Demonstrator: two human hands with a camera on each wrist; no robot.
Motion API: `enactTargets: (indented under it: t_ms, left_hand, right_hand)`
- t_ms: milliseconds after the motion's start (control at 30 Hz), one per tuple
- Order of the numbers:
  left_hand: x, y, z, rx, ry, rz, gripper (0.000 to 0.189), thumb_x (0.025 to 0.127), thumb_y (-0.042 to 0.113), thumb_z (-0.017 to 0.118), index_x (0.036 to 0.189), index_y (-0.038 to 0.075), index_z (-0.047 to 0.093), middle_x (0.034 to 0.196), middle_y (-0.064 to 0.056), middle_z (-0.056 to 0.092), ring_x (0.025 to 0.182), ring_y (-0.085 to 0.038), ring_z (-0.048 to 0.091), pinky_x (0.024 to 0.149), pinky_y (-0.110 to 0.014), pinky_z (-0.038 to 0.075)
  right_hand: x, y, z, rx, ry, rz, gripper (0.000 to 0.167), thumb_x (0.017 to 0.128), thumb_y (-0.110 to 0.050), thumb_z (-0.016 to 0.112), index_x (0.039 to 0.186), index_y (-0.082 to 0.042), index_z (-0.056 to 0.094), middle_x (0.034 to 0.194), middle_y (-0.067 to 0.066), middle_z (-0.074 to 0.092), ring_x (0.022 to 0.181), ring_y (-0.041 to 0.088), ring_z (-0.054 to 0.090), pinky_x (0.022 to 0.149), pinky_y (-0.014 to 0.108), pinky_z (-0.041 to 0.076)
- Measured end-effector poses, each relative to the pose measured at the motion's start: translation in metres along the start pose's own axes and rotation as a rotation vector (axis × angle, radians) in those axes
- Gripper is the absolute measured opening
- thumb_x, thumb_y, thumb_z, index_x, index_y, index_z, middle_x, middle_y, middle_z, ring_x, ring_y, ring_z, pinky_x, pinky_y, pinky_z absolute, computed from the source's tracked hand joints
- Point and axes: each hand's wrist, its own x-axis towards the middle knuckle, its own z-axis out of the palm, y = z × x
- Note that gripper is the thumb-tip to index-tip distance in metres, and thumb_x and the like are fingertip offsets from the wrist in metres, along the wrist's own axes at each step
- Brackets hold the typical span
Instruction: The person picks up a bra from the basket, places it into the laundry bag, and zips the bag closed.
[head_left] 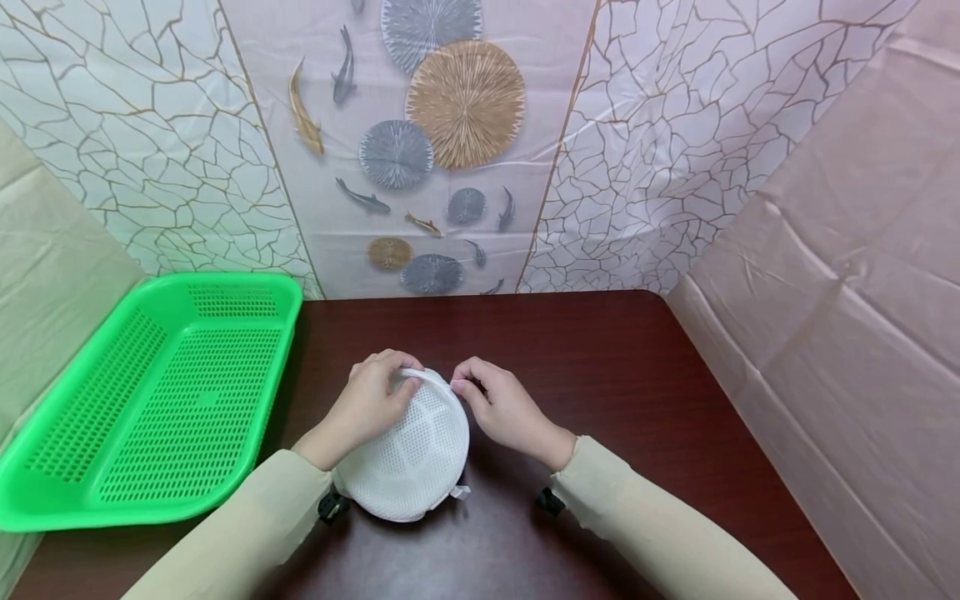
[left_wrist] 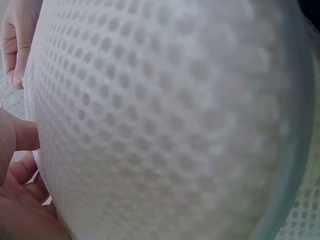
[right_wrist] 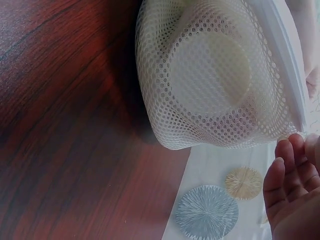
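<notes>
A round white mesh laundry bag (head_left: pixel 405 458) is held tilted up over the table, its stiff rim turned toward the head camera. My left hand (head_left: pixel 367 400) grips the top of its rim between thumb and fingers. At the upper right edge, my right hand (head_left: pixel 513 412) pinches the rim seam with thumb and forefinger. In the right wrist view the bag's netting (right_wrist: pixel 210 75) bulges out, with a pale round panel in it; the right fingertips hold the band's end. Mesh (left_wrist: pixel 140 110) fills most of the left wrist view. A small white tab (head_left: pixel 460 492) sticks out low on the rim.
A large green plastic basket (head_left: pixel 281 350) stands to the left on the dark red-brown table (head_left: pixel 600 358). Patterned cloth (head_left: pixel 465 192) hangs behind the table, and plain beige cloth (head_left: pixel 862 333) closes off the right side.
</notes>
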Motion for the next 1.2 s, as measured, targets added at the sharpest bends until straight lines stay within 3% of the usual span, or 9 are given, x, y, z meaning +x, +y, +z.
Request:
enactTargets:
  t_ms: [300,600,900,1033,1200]
  left_hand:
    - [0.0,-0.009,-0.004,-0.018,0.017,-0.048,0.012,0.09,0.012,0.066,0.101,0.01,0.066,0.102,-0.004,0.062,0.097,-0.025,0.056,0.088,-0.042,0.045]
    - [0.0,-0.008,-0.005,-0.031,0.013,-0.072,0.011,0.091,0.011,0.064,0.102,0.008,0.065,0.103,-0.006,0.062,0.096,-0.025,0.056,0.087,-0.042,0.046]
    - [0.0,-0.011,-0.01,-0.091,0.062,-0.169,0.013,0.093,0.009,0.061,0.106,0.006,0.062,0.106,-0.012,0.061,0.098,-0.028,0.056,0.088,-0.045,0.045]
    - [0.0,-0.011,-0.01,-0.101,0.055,-0.173,0.013,0.094,0.012,0.061,0.107,0.008,0.063,0.108,-0.011,0.062,0.1,-0.027,0.056,0.09,-0.045,0.045]
    - [0.001,-0.006,-0.01,-0.141,0.075,-0.163,0.012,0.096,0.015,0.06,0.107,0.01,0.061,0.105,-0.008,0.062,0.098,-0.024,0.056,0.09,-0.043,0.045]
  right_hand:
    - [-0.001,0.001,0.0,-0.008,0.008,-0.012,0.005,0.096,-0.014,0.06,0.092,-0.015,0.058,0.081,-0.008,0.054,0.073,0.008,0.052,0.067,0.026,0.045]
    - [-0.001,0.002,0.001,-0.001,0.013,-0.021,0.005,0.096,-0.015,0.061,0.092,-0.016,0.058,0.081,-0.008,0.054,0.073,0.007,0.052,0.066,0.026,0.045]
    - [-0.003,0.005,0.0,0.017,0.018,-0.009,0.006,0.096,-0.014,0.061,0.091,-0.016,0.059,0.082,-0.008,0.056,0.074,0.006,0.053,0.066,0.026,0.046]
    - [-0.002,0.005,-0.004,0.032,0.015,-0.004,0.006,0.097,-0.017,0.059,0.093,-0.012,0.06,0.084,-0.006,0.058,0.077,0.007,0.055,0.068,0.026,0.048]
    - [0.005,0.006,-0.014,0.069,0.072,0.005,0.006,0.097,-0.015,0.058,0.094,-0.011,0.061,0.084,-0.005,0.059,0.077,0.008,0.056,0.068,0.028,0.049]
